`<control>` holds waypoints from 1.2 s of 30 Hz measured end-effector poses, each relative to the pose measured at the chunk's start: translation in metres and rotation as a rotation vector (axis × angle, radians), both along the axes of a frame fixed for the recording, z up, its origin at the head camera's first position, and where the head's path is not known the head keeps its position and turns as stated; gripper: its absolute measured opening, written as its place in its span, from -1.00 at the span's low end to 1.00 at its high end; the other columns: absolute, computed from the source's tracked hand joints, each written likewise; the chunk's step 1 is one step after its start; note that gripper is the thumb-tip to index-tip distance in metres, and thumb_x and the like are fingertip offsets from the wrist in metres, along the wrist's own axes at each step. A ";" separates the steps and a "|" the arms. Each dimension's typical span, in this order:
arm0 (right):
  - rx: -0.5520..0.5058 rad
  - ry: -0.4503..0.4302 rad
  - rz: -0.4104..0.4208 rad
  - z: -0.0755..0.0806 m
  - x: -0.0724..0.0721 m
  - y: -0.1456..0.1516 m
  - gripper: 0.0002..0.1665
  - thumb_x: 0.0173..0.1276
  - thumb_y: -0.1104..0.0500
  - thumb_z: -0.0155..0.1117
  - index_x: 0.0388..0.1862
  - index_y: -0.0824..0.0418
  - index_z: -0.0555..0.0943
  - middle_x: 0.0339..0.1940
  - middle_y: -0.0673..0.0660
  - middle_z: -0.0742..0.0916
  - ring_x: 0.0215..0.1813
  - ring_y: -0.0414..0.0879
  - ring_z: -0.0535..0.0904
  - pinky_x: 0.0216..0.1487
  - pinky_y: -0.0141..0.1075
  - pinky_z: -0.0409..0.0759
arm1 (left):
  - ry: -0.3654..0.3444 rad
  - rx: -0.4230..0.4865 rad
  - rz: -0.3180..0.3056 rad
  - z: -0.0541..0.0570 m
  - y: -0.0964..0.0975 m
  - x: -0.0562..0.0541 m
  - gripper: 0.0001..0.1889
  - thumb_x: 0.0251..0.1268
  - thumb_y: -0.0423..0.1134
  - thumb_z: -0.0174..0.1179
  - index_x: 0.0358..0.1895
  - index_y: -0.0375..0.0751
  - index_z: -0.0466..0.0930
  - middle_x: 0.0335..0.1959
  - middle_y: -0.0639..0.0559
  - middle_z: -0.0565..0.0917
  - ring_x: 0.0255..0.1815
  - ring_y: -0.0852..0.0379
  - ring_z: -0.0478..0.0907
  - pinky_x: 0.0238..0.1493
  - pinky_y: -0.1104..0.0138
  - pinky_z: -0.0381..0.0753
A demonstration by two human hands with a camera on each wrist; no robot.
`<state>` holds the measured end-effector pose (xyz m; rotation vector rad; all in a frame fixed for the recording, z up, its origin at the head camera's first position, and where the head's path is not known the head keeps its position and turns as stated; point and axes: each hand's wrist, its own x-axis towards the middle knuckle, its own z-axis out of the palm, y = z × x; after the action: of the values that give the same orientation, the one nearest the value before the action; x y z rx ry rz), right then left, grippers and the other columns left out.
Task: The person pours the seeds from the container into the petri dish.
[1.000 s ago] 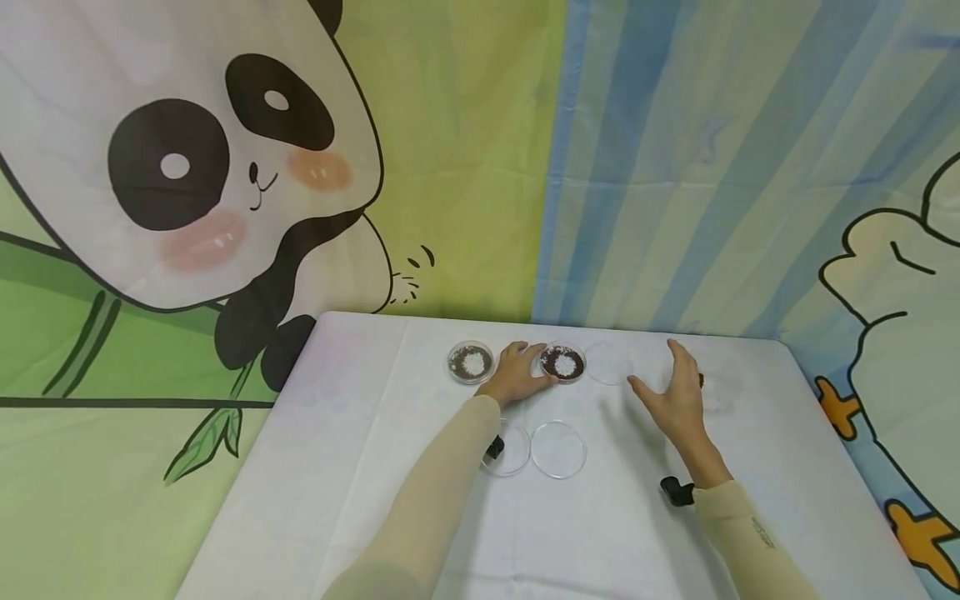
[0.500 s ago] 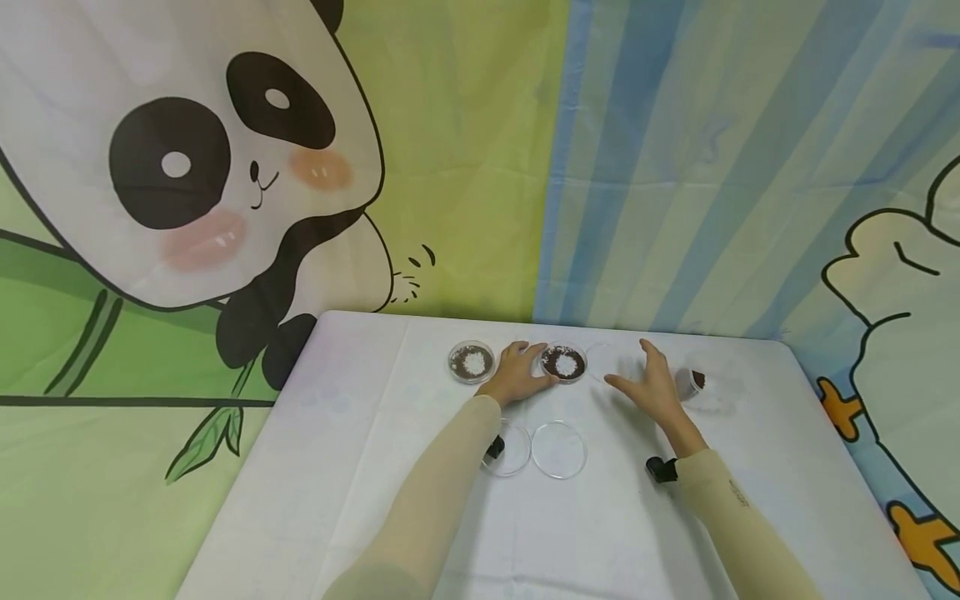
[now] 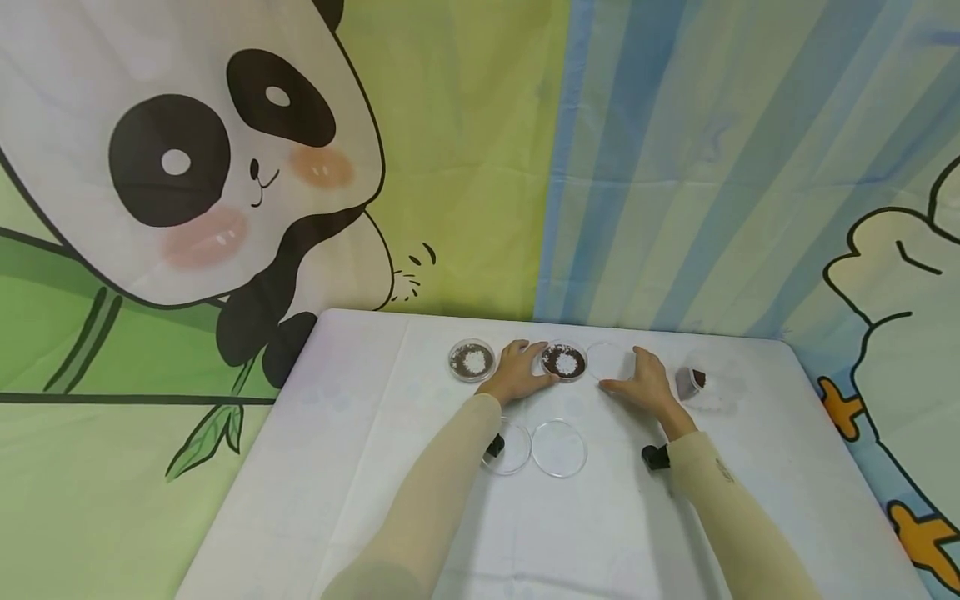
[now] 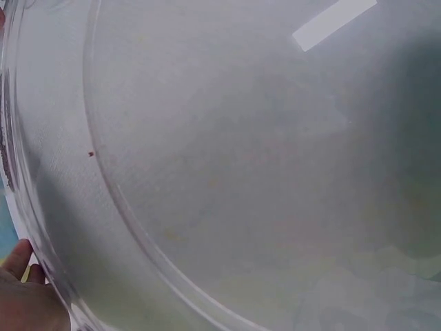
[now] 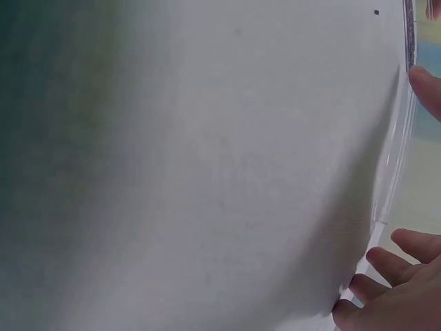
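Observation:
My left hand [image 3: 517, 372] holds the left rim of a clear petri dish [image 3: 564, 361] with dark brown granules round a white patch, thumb low and fingers at the top. To its right lies an empty clear petri dish [image 3: 609, 361], faint against the cloth. My right hand [image 3: 643, 385] reaches its right side, thumb and fingers spread apart around the edge. In the right wrist view, the thumb [image 5: 427, 88] and fingers stand apart near a clear rim. A similar filled petri dish [image 3: 472, 361] sits left of my left hand.
Two clear round pieces [image 3: 558, 448] lie nearer me, one partly under the left wrist; a clear round edge [image 4: 124, 214] fills much of the left wrist view. A small tipped cup [image 3: 690, 382] with brown contents lies right of my right hand. A printed curtain [image 3: 465, 167] hangs behind the white table.
My right hand has moved left from in front of the cup to the empty dish, uncovering the cup. My left hand stays at the filled dish.

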<state>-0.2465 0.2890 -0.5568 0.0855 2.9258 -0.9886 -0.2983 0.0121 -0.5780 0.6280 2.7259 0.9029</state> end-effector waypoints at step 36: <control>0.089 0.129 -0.011 0.009 0.011 -0.005 0.17 0.05 -0.03 0.59 0.46 0.46 0.20 0.39 0.58 0.26 0.42 0.52 0.09 0.29 0.43 0.11 | 0.028 -0.005 -0.005 -0.002 0.000 -0.001 -0.16 0.24 0.33 0.24 0.54 0.13 0.25 0.50 -0.18 0.19 0.52 -0.18 0.06 0.45 -0.08 0.15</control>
<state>-0.2352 0.2839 -0.5474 0.0422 3.0893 -0.8974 -0.2997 0.0117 -0.5795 0.6511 2.7491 0.8921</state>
